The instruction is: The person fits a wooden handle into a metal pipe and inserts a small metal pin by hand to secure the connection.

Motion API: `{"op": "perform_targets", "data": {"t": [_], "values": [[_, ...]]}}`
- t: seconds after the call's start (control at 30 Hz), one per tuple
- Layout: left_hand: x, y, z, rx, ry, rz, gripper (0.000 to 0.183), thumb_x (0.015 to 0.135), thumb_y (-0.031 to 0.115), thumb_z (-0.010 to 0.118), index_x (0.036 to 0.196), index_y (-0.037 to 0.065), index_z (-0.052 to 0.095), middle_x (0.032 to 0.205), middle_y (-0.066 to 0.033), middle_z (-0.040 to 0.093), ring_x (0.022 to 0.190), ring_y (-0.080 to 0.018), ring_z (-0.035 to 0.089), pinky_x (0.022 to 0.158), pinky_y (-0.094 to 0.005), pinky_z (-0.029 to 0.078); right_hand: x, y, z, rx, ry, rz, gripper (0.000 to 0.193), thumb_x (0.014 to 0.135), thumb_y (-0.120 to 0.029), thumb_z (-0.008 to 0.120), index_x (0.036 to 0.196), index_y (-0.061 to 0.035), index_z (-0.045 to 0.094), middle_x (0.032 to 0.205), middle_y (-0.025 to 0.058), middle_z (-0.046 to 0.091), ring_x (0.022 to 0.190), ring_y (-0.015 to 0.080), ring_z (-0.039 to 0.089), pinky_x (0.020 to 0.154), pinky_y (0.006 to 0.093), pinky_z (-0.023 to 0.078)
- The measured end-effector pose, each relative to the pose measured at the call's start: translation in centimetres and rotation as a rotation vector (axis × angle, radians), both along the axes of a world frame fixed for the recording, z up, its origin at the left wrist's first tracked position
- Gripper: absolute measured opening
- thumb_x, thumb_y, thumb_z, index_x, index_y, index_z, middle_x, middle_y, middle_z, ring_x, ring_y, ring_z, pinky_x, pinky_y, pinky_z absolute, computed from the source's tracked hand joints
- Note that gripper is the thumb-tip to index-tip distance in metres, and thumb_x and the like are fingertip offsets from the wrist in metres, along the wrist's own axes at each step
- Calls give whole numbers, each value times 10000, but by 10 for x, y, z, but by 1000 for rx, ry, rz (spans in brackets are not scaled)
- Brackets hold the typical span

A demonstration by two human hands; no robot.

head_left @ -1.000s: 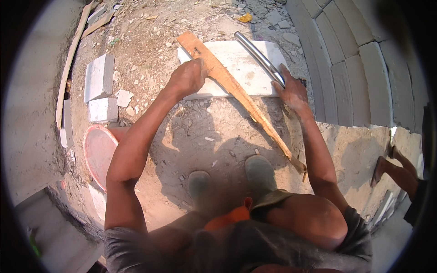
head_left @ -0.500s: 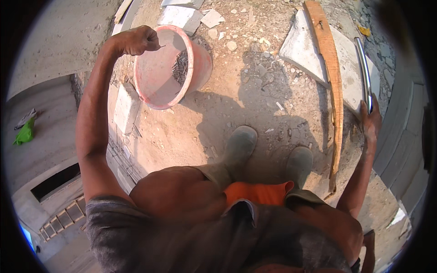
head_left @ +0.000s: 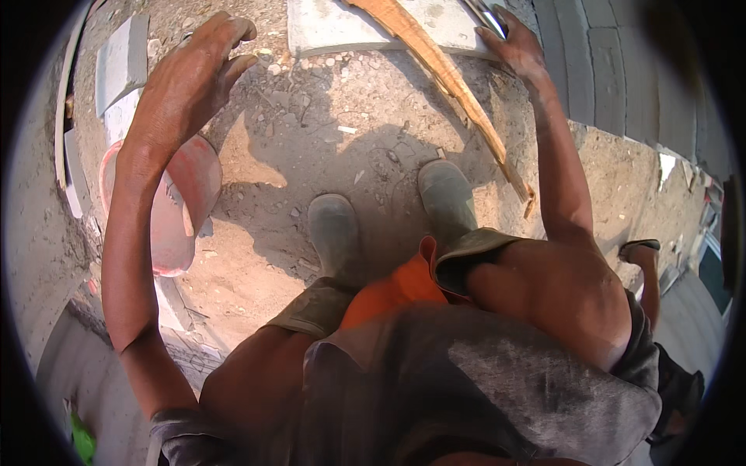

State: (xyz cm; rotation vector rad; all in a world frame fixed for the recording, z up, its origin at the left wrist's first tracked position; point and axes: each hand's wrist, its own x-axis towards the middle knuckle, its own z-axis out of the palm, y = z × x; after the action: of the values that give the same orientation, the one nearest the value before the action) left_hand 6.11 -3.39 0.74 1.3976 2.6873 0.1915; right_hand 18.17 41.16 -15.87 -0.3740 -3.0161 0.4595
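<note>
My left hand [head_left: 190, 85] hangs in the air over the pinkish-red bucket [head_left: 203, 182]. Its fingers are bent, with the thumb apart from them, and nothing shows between them. The forearm covers part of the bucket, and what lies inside is mostly hidden. At the top right my right hand [head_left: 517, 45] is closed round a shiny metal rod [head_left: 494, 22], whose far end runs out of view. Beside that hand a rough wooden board [head_left: 439, 70] slants across a pale concrete slab [head_left: 326, 29], its lower end reaching toward my boots.
My grey-green rubber boots [head_left: 334, 225] stand on dusty ground strewn with rubble. Pale blocks [head_left: 123, 66] lie at the upper left. Grey stacked slabs [head_left: 602, 62] line the right side. Another person's foot [head_left: 641, 247] shows at the lower right.
The view has swung, so the bucket sits farther left and the board higher. My left hand has gone from a closed pinch on a thin nail-like piece to parted fingers. The right keeps the rod.
</note>
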Motion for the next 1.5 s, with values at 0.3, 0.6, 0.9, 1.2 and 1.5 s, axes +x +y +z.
{"op": "perform_targets", "data": {"t": [0.3, 0.6, 0.9, 1.2, 1.5], "values": [[121, 202, -129, 3, 164, -726, 621, 959, 79, 493, 1545, 146, 299, 1591, -48, 352, 1468, -243, 329, 1246, -445, 250, 10, 3, 41, -534, -133, -233, 737, 804, -418, 777, 1398, -52, 539, 1239, 220, 659, 1135, 310, 643, 955, 393, 515], [118, 230, -124, -418, 9, -756, 383, 960, 108, 501, 1341, 101, 470, 1385, -96, 590, 1252, -285, 580, 1107, -441, 395, 15, 15, 30, -729, 67, -163, 740, 816, -348, 770, 1418, -4, 509, 1256, 222, 649, 1137, 294, 635, 973, 381, 499], [117, 175, -162, -138, -58, -764, 326, 934, 129, 561, 1250, 186, 619, 1300, -65, 649, 1277, -241, 563, 1180, -503, 315, 12, 21, 21, -684, -30, -165, 697, 833, -338, 736, 1407, -3, 525, 1305, 248, 621, 1223, 322, 592, 1060, 374, 430], [55, 182, -124, 84, 100, -606, 378, 875, 35, 626, 1212, 205, 651, 1233, -21, 671, 1210, -234, 597, 1231, -454, 264, 10, 32, 28, -749, -63, -159, 691, 808, -371, 752, 1370, -13, 570, 1203, 227, 662, 1123, 290, 634, 996, 354, 469], [-61, 129, -87, -26, 295, -306, 464, 839, -5, 646, 1207, 278, 654, 1321, 40, 625, 1245, -211, 581, 1215, -470, 259, 13, 27, 34, -786, -95, -217, 668, 816, -383, 752, 1342, -5, 589, 1040, 163, 703, 898, 225, 664, 804, 341, 528]]}}
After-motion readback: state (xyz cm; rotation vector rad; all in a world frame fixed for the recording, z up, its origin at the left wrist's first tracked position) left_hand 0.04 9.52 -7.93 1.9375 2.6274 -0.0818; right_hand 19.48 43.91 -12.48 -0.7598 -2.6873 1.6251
